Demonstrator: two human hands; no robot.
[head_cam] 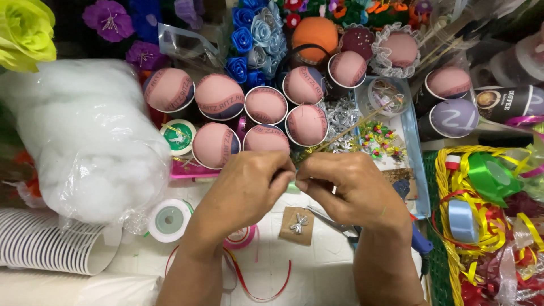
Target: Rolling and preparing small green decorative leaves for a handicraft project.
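The left hand point(243, 184) and right hand point(348, 187) meet fingertip to fingertip, both pinching closed on a thin golden sprig point(340, 133) above the tabletop point(317, 266).

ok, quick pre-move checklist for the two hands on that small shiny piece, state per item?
1. Left hand pinching the small shiny piece: ok, fingertips closed on it.
2. Right hand pinching it too: ok, the hands meet at the middle.
3. What the piece is, and whether it is bent or knotted: cannot tell, fingers hide most of it.
4. Gold stick runs up-right from the fingertips: ok; whether it is held, cannot tell.
5. Space beyond the knuckles: not ok, pink-topped cups stand close behind.
6. Scissors under the right wrist: ok, lying flat on the table.
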